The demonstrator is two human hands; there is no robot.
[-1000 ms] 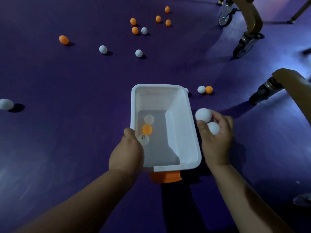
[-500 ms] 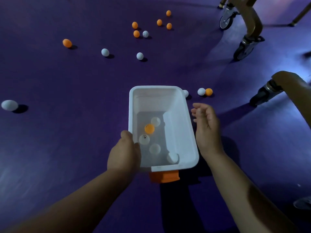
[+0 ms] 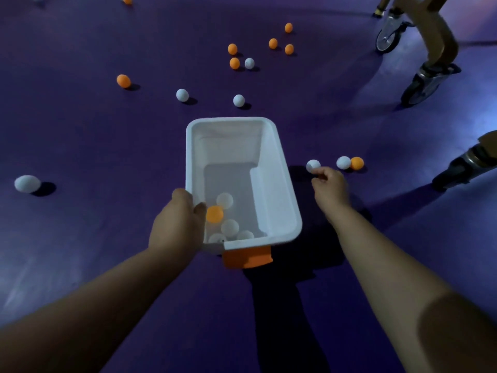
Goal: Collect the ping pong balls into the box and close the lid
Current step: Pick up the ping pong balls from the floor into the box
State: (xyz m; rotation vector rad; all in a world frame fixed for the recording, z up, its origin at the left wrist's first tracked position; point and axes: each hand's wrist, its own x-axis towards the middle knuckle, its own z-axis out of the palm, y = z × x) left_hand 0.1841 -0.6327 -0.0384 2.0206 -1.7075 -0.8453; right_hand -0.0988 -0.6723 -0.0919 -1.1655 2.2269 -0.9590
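White plastic box [image 3: 271, 168] sits open on the purple floor [image 3: 80, 146], no lid on it, with an orange tab [image 3: 246, 258] poking out under its near end. Left hand [image 3: 176, 224] is wrapped over the box's near left rim, thumb hooked inside, fingers outside, so it's got a proper grip on the box. Down at the near end inside the box there's a little huddle of balls: one orange [image 3: 214, 214] right next to the thumb, and four white ones [image 3: 230, 226] around it.

Right hand [image 3: 329, 188] is out to the right of the box, low to the floor, fingers curled, fingertips pinching at a white ball [image 3: 313, 165]; can't quite tell if it's actually gripped or just touched. Just past that, further right of the box, a white [image 3: 343, 162] and an orange ball [image 3: 357, 163] sit touching each other.

Left of the box, well apart, one lone white ball [image 3: 27, 183]. Beyond the box's far end, two white balls [image 3: 238, 100], then an orange one [image 3: 123, 81] off to the left, then a loose cluster of orange balls [image 3: 232, 49] with one white [image 3: 249, 63] mixed in. Far right of the box there are caster wheels [image 3: 419, 88] on a tan frame [image 3: 438, 30].
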